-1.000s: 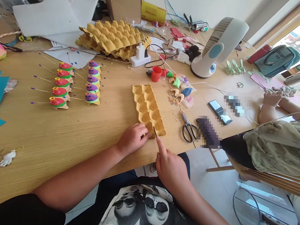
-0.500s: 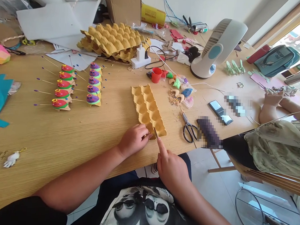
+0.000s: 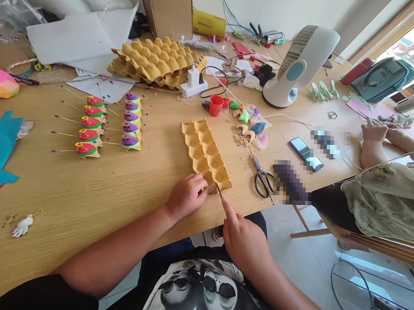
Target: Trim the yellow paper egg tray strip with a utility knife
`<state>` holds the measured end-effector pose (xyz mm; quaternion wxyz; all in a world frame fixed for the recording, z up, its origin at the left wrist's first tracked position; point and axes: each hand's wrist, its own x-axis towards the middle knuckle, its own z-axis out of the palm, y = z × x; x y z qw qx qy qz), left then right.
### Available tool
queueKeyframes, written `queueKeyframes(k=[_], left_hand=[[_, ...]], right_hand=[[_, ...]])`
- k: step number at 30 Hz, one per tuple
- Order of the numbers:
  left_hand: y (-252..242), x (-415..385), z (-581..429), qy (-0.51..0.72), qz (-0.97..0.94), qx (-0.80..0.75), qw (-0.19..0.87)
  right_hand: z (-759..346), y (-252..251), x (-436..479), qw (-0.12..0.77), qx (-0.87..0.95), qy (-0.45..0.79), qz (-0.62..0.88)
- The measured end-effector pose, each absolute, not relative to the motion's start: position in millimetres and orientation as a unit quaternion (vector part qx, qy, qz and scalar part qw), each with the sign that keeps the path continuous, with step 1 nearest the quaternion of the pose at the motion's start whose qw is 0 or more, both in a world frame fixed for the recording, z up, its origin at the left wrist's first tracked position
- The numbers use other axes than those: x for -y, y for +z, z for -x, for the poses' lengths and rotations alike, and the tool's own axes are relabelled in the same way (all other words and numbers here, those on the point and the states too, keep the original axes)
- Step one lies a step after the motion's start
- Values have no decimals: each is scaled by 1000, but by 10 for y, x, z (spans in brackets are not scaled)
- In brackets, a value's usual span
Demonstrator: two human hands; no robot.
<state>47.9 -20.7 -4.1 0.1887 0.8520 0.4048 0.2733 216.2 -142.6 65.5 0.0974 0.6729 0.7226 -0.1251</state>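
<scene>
A yellow cardboard egg tray piece [image 3: 204, 145], two cups wide, lies on the table in front of me. My left hand [image 3: 188, 196] is closed on its near end, with thumb and fingers at the rim. My right hand [image 3: 244, 236] is wrapped round a knife, its index finger stretched along the back. The thin dark blade [image 3: 218, 190] touches the tray's near end between the two rows, just right of my left fingertips. The knife's handle is hidden in my palm.
Scissors [image 3: 262, 178] lie right of the tray, near a phone [image 3: 306, 154]. Painted egg-cup figures [image 3: 91, 123] stand in two rows at left. Behind are a red cup [image 3: 216, 105], stacked egg trays [image 3: 156, 57] and a white fan [image 3: 300, 63]. Another person's hand [image 3: 374, 135] rests at right.
The blade and my right hand have moved slightly toward me and right along the tray's near end. My left hand keeps its hold. The whole view has shifted a little.
</scene>
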Motion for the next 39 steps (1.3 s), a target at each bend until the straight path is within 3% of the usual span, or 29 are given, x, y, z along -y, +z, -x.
queueKeyframes(k=[39], left_hand=[[-46, 179, -450, 272, -860, -388, 187]], right_hand=[[-2162, 637, 1478, 101, -722, -102, -677]])
